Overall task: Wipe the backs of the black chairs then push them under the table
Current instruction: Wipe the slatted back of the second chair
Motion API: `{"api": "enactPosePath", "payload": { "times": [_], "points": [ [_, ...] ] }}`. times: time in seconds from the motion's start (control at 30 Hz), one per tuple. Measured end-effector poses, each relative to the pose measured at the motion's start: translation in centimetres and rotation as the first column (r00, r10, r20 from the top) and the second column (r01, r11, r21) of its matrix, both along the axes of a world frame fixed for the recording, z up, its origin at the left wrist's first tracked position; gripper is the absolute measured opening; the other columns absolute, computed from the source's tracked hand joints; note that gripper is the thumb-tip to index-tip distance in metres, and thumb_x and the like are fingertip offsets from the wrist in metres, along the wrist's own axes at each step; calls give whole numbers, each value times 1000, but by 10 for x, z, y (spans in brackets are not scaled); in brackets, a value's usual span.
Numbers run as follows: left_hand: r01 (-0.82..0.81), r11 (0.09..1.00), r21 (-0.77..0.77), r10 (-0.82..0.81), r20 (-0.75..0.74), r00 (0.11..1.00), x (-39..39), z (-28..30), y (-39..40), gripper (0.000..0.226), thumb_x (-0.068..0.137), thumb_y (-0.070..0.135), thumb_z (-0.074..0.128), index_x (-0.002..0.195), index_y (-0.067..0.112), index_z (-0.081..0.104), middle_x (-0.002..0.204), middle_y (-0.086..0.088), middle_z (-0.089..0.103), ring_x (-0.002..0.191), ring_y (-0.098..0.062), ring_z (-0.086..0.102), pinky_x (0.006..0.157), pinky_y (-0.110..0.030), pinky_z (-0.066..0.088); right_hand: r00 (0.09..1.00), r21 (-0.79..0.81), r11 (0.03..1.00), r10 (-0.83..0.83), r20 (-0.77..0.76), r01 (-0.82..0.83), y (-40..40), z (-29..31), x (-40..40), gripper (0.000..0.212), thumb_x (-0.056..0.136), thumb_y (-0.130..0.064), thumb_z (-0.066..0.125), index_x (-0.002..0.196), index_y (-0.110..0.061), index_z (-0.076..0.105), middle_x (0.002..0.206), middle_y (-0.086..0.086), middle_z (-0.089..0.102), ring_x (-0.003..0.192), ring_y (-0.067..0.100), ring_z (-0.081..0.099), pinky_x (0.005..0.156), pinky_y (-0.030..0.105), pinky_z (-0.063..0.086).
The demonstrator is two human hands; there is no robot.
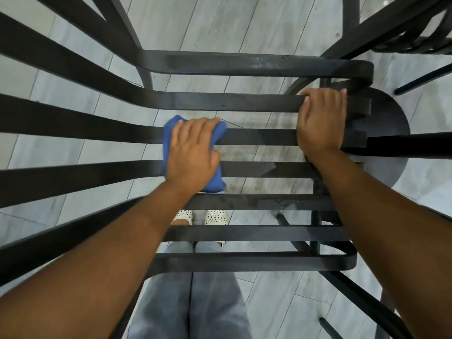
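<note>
Forearms: nearest lens, both reached over black slatted metal chair back (244,138).
Left hand (193,152): I saw it pressing folded blue cloth (171,133) on middle slat.
Right hand (320,121): fingers curled over upper slat.
Progress: wiping underway, I judged; pushing under table remained.

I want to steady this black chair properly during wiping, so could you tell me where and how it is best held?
Grip the black chair by a back slat near its curved right end, from above, as the right hand does: the flat, narrow slats with open gaps let fingers curl over. That leaves the middle free for the left hand pressing the blue cloth.
</note>
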State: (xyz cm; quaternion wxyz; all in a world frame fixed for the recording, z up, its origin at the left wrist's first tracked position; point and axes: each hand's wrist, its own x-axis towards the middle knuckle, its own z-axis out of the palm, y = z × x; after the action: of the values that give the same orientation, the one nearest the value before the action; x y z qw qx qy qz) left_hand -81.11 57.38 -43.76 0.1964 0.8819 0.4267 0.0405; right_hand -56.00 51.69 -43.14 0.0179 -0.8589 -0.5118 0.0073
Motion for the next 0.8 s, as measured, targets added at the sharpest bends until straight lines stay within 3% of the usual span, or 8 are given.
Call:
{"api": "enactPosePath", "payload": {
  "times": [0.1, 0.2, 0.27, 0.33, 0.47, 0.53, 0.63, 0.8],
  "points": [
    [14, 999, -51, -15, -17, 1000, -21, 1, 10, 53, 86, 33, 35, 132, 9, 46, 128, -11, 53, 121, -28, 44, 111, -41, 15, 998, 9, 998, -64, -20, 64, 5, 6, -10, 35, 95, -20, 34, 124, -12, 53, 128, 14, 51, 127, 31, 41, 116, 51, 12],
    [-35, 978, -207, 60, 117, 991, -21, 9, 14, 55, 91, 38, 29, 134, 7, 44, 135, -11, 47, 129, -26, 38, 114, -40, 10, 993, 77, 996, -29, -113, 38, 4, 24, -56, 45, 88, -20, 49, 132, -18, 50, 141, 13, 44, 131, 33, 38, 109, 55, 19],
    [-75, 960, -270, 128, 187, 974, -26, 15, 10, 53, 92, 32, 30, 134, 3, 45, 137, -15, 45, 131, -29, 36, 115, -46, 15, 954, 160, 979, 161, -251, -124, -8, 36, -105, 45, 84, -26, 53, 127, -14, 54, 126, 18, 53, 114, 35, 50, 96, 54, 38],
    [-93, 965, -246, 143, 193, 971, -37, 18, 1, 48, 93, 25, 33, 133, 2, 46, 138, -18, 43, 131, -33, 36, 112, -51, 24, 903, 132, 976, 212, -375, -174, -18, 41, -154, 46, 83, -37, 48, 119, -11, 58, 106, 15, 59, 95, 33, 56, 79, 46, 47],
    [-142, 965, -220, 172, 120, 978, -58, 23, -19, 48, 94, 25, 34, 137, 4, 43, 145, -19, 35, 133, -37, 31, 108, -48, 27, 847, -27, 1000, -28, -531, 16, -22, 39, -213, 50, 88, -45, 49, 123, -10, 55, 103, 12, 62, 95, 31, 57, 77, 43, 46],
    [-171, 956, -237, 194, 78, 978, -66, 26, -25, 49, 93, 26, 36, 137, 4, 42, 146, -19, 33, 133, -37, 31, 108, -47, 28, 817, -59, 991, -132, -562, 120, -19, 39, -226, 54, 89, -41, 55, 133, -10, 47, 111, 15, 57, 101, 30, 52, 83, 41, 44],
    [-166, 954, -250, 191, 81, 978, -77, 28, -33, 48, 90, 16, 41, 136, 3, 42, 144, -19, 34, 131, -34, 32, 106, -42, 31, 749, -182, 976, -210, -628, 122, -10, 41, -233, 56, 94, -25, 52, 143, -13, 29, 125, 16, 46, 113, 29, 45, 90, 33, 40],
    [-275, 915, -294, 347, 231, 909, -81, 37, -41, 42, 90, 12, 40, 130, 0, 47, 136, -19, 40, 123, -27, 35, 104, -21, 26, 500, -223, 963, -268, -824, 149, -1, 63, -216, 45, 95, -7, 46, 138, -10, 35, 131, 17, 39, 113, 29, 49, 76, 12, 28]
  ]
}}
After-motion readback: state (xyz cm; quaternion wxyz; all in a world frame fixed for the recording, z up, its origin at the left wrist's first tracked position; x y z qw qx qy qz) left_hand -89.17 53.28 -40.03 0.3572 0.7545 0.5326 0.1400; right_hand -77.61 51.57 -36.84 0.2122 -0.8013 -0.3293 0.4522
